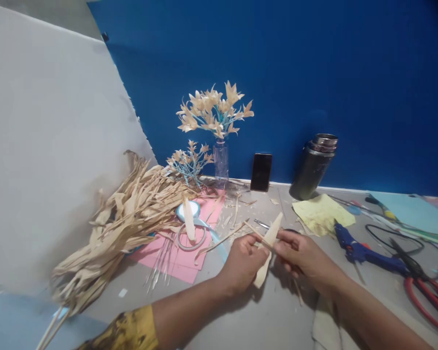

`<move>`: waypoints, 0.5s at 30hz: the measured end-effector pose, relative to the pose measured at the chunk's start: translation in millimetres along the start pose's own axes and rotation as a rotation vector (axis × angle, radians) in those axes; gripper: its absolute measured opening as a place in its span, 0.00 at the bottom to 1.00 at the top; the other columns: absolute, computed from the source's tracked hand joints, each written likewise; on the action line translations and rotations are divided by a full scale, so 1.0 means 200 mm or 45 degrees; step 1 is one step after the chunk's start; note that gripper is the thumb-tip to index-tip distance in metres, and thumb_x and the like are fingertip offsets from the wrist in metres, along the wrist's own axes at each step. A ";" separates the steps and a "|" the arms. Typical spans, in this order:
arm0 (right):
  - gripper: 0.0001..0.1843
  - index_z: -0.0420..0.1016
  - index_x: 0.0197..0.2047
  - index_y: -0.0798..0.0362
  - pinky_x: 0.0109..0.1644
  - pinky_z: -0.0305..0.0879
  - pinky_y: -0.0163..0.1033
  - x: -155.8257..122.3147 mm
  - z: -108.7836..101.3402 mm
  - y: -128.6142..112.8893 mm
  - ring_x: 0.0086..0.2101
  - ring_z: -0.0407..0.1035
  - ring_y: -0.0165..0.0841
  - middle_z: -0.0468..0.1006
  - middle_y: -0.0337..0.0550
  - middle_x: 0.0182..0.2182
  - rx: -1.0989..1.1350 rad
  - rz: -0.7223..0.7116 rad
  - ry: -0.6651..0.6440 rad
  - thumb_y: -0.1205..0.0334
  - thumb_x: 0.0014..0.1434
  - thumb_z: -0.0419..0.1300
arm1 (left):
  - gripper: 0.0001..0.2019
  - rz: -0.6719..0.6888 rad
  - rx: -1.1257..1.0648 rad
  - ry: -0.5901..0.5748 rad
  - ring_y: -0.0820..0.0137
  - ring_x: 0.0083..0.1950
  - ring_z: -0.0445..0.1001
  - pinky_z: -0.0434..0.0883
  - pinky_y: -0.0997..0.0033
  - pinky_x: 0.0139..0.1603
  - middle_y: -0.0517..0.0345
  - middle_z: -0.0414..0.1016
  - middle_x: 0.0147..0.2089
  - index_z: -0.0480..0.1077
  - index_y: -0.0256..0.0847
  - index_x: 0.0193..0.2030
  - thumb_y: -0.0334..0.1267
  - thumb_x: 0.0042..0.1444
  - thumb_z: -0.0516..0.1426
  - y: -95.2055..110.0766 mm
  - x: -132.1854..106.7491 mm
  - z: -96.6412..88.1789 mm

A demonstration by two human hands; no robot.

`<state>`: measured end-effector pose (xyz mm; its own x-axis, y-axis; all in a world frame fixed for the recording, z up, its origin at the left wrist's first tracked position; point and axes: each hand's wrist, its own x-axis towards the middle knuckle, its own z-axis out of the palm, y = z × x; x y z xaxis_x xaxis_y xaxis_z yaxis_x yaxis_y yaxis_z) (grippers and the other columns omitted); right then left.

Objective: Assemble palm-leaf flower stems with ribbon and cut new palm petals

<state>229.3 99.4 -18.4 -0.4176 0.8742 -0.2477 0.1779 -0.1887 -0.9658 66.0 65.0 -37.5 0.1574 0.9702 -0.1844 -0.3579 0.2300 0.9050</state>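
Between my two hands is a pale, pointed piece of dried corn husk [275,228], its tip upward and its lower end showing below my left fingers. My left hand [245,257] pinches it from the left, with a thin strip [256,230] crossing over at the fingertips. From the right, the thumb and fingers of my right hand [302,255] close on the husk piece too. Small scissors [262,224] lie just behind my hands, partly hidden by the husk. Curled husk scraps [219,240] are scattered left of my left hand.
At left lies a large bundle of dried husks [131,209], beside pink paper [190,267] and a ribbon roll [184,212]. Husk flowers [215,109] stand in a clear bottle [221,163]. Behind are a phone [261,172] and flask [312,167]; right, a blue glue gun [368,255] and red-handled shears [423,291].
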 end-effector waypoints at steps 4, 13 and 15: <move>0.19 0.83 0.40 0.55 0.22 0.52 0.33 0.02 0.03 0.01 0.19 0.56 0.26 0.65 0.32 0.17 -0.093 -0.091 0.049 0.47 0.55 0.64 | 0.12 0.068 0.215 0.068 0.79 0.16 0.56 0.54 0.78 0.19 0.67 0.62 0.17 0.73 0.36 0.36 0.42 0.50 0.64 -0.01 -0.01 0.00; 0.17 0.85 0.43 0.47 0.32 0.59 0.35 0.00 0.05 0.11 0.30 0.70 0.33 0.78 0.43 0.31 -1.030 -0.868 0.497 0.67 0.62 0.54 | 0.10 -0.068 0.318 0.087 0.78 0.10 0.57 0.51 0.79 0.11 0.64 0.65 0.14 0.71 0.36 0.30 0.43 0.54 0.59 -0.01 -0.01 0.00; 0.19 0.83 0.46 0.46 0.30 0.54 0.35 -0.02 0.05 0.11 0.29 0.69 0.32 0.79 0.43 0.32 -1.327 -1.004 0.578 0.69 0.62 0.53 | 0.10 -0.067 0.270 0.078 0.79 0.10 0.57 0.51 0.80 0.11 0.64 0.65 0.14 0.68 0.37 0.27 0.41 0.53 0.58 -0.01 -0.01 0.01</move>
<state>225.4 87.2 -38.7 -0.4299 0.6981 0.5725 0.6942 0.6611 -0.2848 68.3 61.8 -37.2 0.1125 0.9616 -0.2503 -0.1482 0.2653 0.9527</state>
